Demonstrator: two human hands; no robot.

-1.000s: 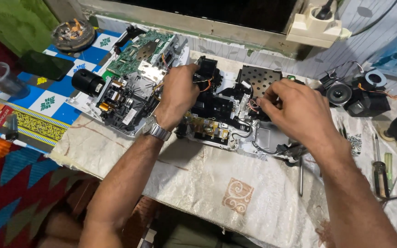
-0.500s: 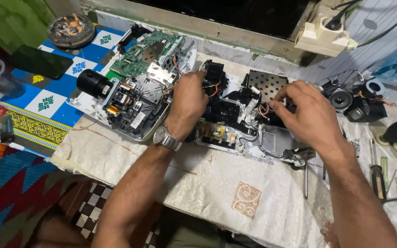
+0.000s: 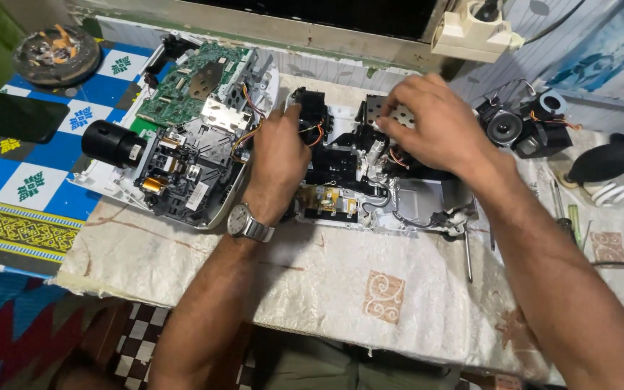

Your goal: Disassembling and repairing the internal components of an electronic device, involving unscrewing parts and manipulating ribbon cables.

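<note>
We see matt black plastic blocks inside the opened device (image 3: 370, 173), seated in a smooth white plastic shell with a dull grey metal plate. The left hand (image 3: 277, 155) wears a shiny metal wristwatch (image 3: 248, 224). Left, the second chassis (image 3: 189, 137) shows a glossy green circuit board and a matt black lens barrel. A cream woven cloth (image 3: 341, 274), rough and stained, lies underneath.

Both hands (image 3: 279, 155) on opened projector (image 3: 370, 188)

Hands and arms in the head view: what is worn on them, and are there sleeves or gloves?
Both hands are bare, no gloves: left hand, right hand. The left wrist carries a silver metal-band wristwatch with a round pale dial. Both forearms are uncovered; no sleeves, rings or markings show.
</note>
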